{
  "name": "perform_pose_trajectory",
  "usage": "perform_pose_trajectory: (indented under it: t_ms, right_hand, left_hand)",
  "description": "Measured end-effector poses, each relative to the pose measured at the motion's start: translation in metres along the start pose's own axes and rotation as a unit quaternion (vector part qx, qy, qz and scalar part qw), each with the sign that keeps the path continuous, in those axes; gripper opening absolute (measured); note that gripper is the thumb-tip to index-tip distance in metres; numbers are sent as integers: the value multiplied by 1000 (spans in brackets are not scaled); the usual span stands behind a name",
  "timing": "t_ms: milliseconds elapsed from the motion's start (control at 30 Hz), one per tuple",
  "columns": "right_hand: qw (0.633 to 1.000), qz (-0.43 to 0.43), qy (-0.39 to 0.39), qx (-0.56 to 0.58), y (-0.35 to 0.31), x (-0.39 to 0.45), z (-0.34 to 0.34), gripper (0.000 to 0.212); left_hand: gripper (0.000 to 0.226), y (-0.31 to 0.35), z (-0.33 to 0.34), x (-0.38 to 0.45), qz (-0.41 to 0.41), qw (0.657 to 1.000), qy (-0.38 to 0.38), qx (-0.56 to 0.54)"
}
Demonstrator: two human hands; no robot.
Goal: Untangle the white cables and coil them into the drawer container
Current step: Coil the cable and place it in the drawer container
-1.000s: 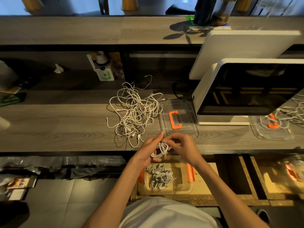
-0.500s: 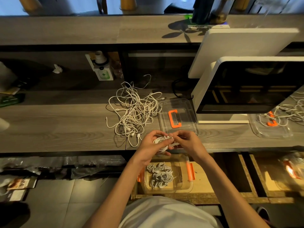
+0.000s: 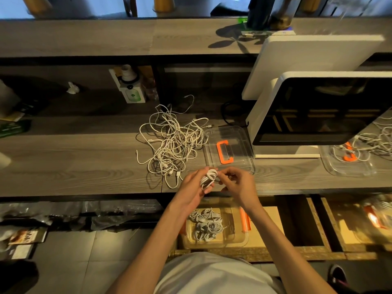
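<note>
I take the lid [image 3: 228, 149] on the tabletop [image 3: 74, 166] as my landmark. Just in front of its near edge, my left hand [image 3: 194, 185] has its fingers curled round a small white coil [image 3: 209, 177], and my right hand [image 3: 237, 182] pinches the coil's right side, seemingly on the cable's loose end, though I cannot make out the plug. Neither hand is idle or open; both grip the same bundle.

Left of the lid and touching its edge lies the tangle [image 3: 171, 143], a loose heap of thin white cable with several plug ends trailing toward me. Below the lid, under the tabletop edge, the container [image 3: 237, 240] sits in the open drawer with finished coils [image 3: 206, 224] on its left side.

I judge this cable to be light, limp and springy: loops will hold only while pinched and will fan open once released. So I would keep the left hand's squeeze across the whole bundle, tuck the tail with the right, and lower it flat beside the others. For the tangle, I would take a free plug end and draw slowly, since hard tugging is likely to tighten knots and drag the whole heap.
</note>
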State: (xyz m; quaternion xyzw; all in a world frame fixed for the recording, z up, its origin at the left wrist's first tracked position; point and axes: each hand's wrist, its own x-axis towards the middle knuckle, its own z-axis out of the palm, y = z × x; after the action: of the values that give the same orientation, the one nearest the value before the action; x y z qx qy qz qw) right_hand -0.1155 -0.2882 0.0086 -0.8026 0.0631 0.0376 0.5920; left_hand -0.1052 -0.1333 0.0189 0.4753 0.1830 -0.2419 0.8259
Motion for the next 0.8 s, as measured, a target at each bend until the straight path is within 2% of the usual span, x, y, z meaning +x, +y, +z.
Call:
perform_pose_trajectory:
  t_ms: [100, 200, 367, 567, 667, 800]
  right_hand:
    - [1000, -1, 11, -17, -1, 0, 2, 5]
    - [1000, 12, 3, -23, -1, 1, 2, 7]
    - [999, 17, -7, -32, 1, 3, 0, 11]
    - [1000, 4, -8, -28, -1, 8, -4, 11]
    - [999, 13, -7, -33, -2, 9, -3, 10]
    - [999, 6, -12, -39, -2, 10, -7, 11]
  left_hand:
    - [36, -1, -5, 2, -8, 999, -37, -18]
    - [43, -2, -11, -1, -3, 996, -89, 12]
    - [32, -2, -13, -1, 18, 996, -78, 45]
    - [44, 2, -13, -2, 27, 991, -121, 50]
    - [36, 5, -11, -4, 33, 991, -111, 64]
    - [29, 3, -7, -5, 77, 983, -101, 133]
